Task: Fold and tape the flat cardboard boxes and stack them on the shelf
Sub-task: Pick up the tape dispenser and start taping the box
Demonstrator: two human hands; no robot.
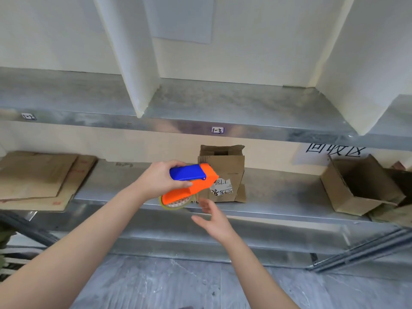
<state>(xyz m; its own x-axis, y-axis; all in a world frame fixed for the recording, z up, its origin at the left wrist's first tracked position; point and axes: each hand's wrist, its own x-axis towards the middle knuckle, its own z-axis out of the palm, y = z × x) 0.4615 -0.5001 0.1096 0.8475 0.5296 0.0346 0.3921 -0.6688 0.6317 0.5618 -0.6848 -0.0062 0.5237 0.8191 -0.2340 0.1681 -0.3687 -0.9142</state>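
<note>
My left hand (163, 178) grips the blue handle of an orange tape dispenser (191, 182), holding it in the air in front of the lower metal shelf (278, 197). A roll of clear tape (176, 202) shows under the dispenser. My right hand (211, 217) hangs just below and to the right of the dispenser with its fingers loosely spread, holding nothing. Behind the dispenser a small cardboard box (225, 172) stands upright on the shelf with its top flaps open and a white label on its front. Flat cardboard sheets (38, 179) lie stacked at the left end.
A larger open cardboard box (359, 186) lies tipped on its side at the shelf's right end. Above runs an upper metal shelf (223, 108) with white dividers and a small tag (217, 130). A grey stone floor (178, 284) lies below.
</note>
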